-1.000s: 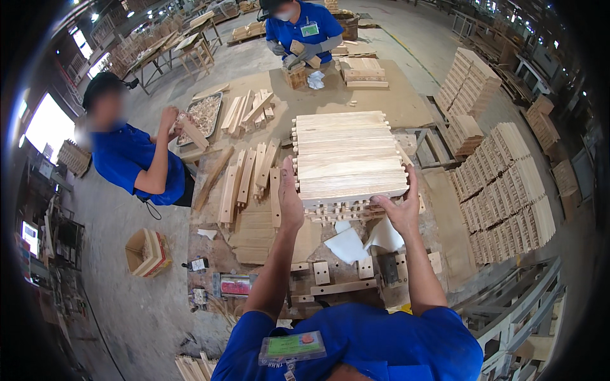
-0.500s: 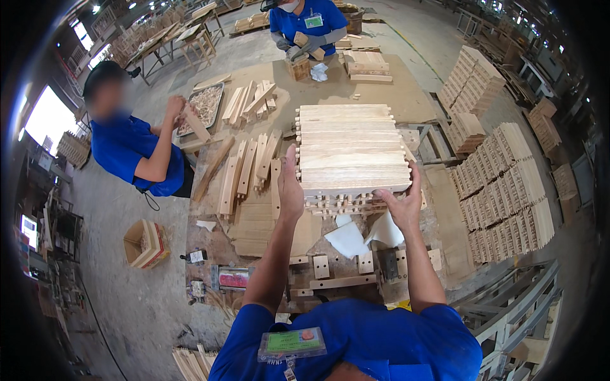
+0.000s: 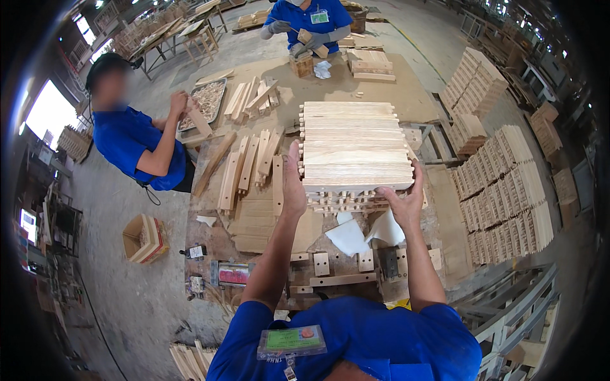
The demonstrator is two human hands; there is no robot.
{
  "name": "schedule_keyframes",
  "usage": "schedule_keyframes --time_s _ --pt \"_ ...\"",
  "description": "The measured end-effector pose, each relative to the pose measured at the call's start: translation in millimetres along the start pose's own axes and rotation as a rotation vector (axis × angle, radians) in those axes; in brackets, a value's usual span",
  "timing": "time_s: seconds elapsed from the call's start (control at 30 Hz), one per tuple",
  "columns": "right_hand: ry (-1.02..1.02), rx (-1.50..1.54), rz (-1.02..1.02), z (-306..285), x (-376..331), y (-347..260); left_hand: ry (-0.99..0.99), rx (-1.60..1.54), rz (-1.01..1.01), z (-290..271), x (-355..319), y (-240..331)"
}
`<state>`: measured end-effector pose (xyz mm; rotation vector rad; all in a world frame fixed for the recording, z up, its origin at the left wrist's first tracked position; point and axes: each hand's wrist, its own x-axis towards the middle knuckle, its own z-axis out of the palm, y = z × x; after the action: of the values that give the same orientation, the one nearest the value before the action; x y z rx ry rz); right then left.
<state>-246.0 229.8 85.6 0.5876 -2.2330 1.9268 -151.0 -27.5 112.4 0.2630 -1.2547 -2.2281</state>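
A layered stack of pale wooden slats [image 3: 356,146] lies in front of me, round dowel pegs sticking out along its left and right ends. Flat against its near left end presses my left hand [image 3: 293,184], fingers stretched forward. My right hand [image 3: 405,200] grips the near right corner, the thumb on the front face and the fingers round the end. Together the two hands clasp the top layer. Beneath it, more peg ends [image 3: 346,202] show in the lower layers. White foam sheets [image 3: 347,237] lie just in front of the stack.
Loose slats [image 3: 234,174] lie left of the stack. A tray of dowels [image 3: 208,105] is by a co-worker at left; another co-worker [image 3: 311,28] handles wood blocks across the table. Tall slat stacks [image 3: 502,197] stand at right. A wooden jig [image 3: 343,280] sits near me.
My hands stay on the stack with almost no movement. The far co-worker's left-side hand has lifted away from the wood block, holding a thin tool.
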Motion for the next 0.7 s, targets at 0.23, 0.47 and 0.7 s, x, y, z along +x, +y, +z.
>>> schedule_keyframes --time_s 0.23,0.47,0.7 --pt "-0.034 0.072 0.026 3 0 -5 -0.041 0.241 0.172 -10 3 -16" --pt "-0.057 0.067 0.016 -7 14 -1 -0.055 0.143 0.098 -16 6 -9" --pt "-0.137 0.113 0.089 -5 13 -14 -0.129 0.148 0.068 -20 4 -9"
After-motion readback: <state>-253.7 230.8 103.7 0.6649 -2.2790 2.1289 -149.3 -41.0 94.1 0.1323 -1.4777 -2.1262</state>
